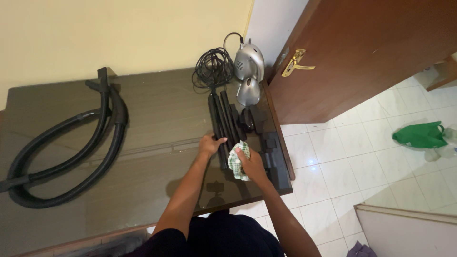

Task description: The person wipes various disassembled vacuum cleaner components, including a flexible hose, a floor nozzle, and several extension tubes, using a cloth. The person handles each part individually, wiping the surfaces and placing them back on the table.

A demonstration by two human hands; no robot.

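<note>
— Fingers first: what are they doing?
— Left hand (210, 144) is clasping the black extension tubes (223, 124); right hand (250, 164) is bunching a green checked cloth (236, 162) against them.
— Beyond the fingertips?
— Silver vacuum body (248, 62) is lying past the tubes, black hose (66, 147) well left on the glass table (157, 114).

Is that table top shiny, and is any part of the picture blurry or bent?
Head view: the dark table top is glossy and mirrors the arms near its front edge; the floor tiles catch pale glare; the door leans from wide-lens distortion; focus is fairly sharp around the left hand and right hand.
</note>
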